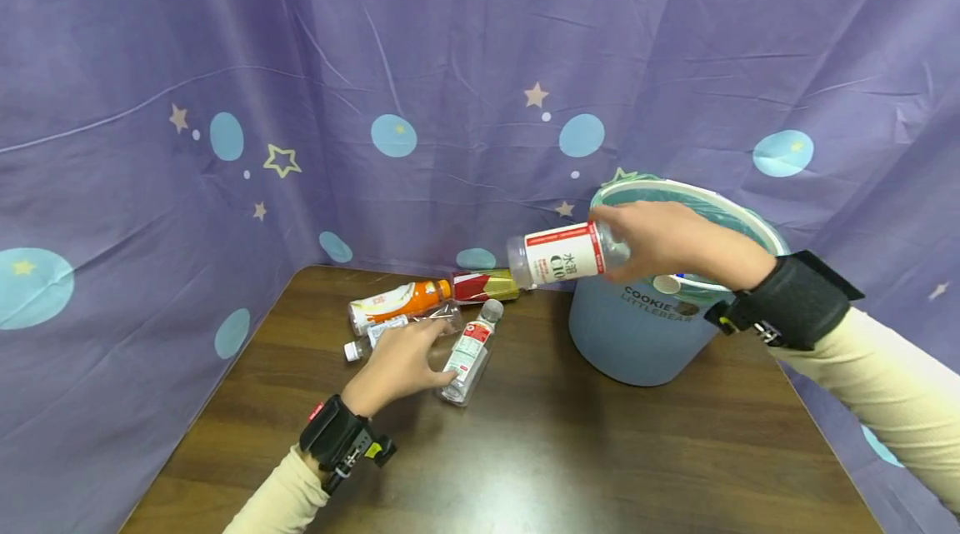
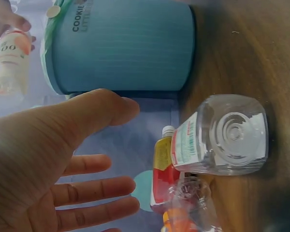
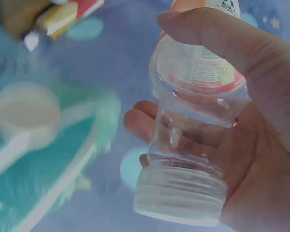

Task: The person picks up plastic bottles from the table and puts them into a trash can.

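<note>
My right hand (image 1: 660,242) grips a clear plastic bottle (image 1: 562,255) with a white and red label, held sideways in the air beside the bin's rim. In the right wrist view its capped neck (image 3: 181,193) lies against the palm. Low over the table, my left hand (image 1: 397,367) has its fingers and thumb spread. Nearest to it lie a clear square bottle (image 1: 468,359) with a grey cap and a clear bottle with a white cap (image 1: 354,351), partly hidden by the hand. Behind them lie an orange bottle (image 1: 397,305) and a red and yellow bottle (image 1: 483,286).
A blue bin (image 1: 637,351) with a green liner and a white rim stands at the right of the wooden table (image 1: 585,451). A purple curtain (image 1: 465,34) with stars and dots hangs along the table's back and sides.
</note>
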A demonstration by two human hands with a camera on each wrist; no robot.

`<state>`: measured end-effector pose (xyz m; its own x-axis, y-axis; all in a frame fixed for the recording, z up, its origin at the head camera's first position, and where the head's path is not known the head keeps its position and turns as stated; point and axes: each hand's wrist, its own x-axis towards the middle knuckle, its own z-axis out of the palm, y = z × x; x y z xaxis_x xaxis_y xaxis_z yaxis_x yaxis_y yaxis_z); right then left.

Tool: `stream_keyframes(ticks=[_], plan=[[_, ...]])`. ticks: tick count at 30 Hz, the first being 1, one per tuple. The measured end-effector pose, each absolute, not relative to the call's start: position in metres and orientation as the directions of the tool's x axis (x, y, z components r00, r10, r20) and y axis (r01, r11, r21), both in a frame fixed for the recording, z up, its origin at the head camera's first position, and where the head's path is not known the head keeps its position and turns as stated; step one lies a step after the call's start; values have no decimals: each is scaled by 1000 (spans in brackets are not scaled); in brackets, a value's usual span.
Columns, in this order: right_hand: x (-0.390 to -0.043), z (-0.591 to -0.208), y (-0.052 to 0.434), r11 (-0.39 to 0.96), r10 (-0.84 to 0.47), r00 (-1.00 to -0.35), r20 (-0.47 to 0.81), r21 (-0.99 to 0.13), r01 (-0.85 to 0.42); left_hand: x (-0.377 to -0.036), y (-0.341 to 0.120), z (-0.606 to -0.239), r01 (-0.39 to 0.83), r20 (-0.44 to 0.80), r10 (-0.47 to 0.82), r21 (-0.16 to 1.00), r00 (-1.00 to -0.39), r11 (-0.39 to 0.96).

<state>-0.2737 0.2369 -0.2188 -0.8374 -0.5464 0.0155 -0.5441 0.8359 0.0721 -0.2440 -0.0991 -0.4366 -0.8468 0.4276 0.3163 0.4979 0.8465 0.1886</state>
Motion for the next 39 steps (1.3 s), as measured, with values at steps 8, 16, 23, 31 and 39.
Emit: stream_keyframes(ticks=[8, 16, 23, 31, 39], plan=[[-292, -180, 285, 909, -414, -908, 54, 68, -411, -241, -108, -444, 492, 318, 413, 229, -854, 840], [-315, -170, 333, 942, -331, -942, 62, 70, -327, -238, -114, -450, 470, 295, 396, 249, -869, 847], [-328, -175, 365, 969, -223, -974, -27, 101, -225, -235, -116, -455, 450, 278, 379, 267, -882, 852], [-340, -193, 382, 981, -179, -978, -110, 53, -185, -233, -119, -458, 457, 302, 378, 259, -875, 851], [-356, -213, 387, 989, -147, -967, -206, -57, -139, -232, -122, -459, 451, 300, 374, 252, -877, 856]])
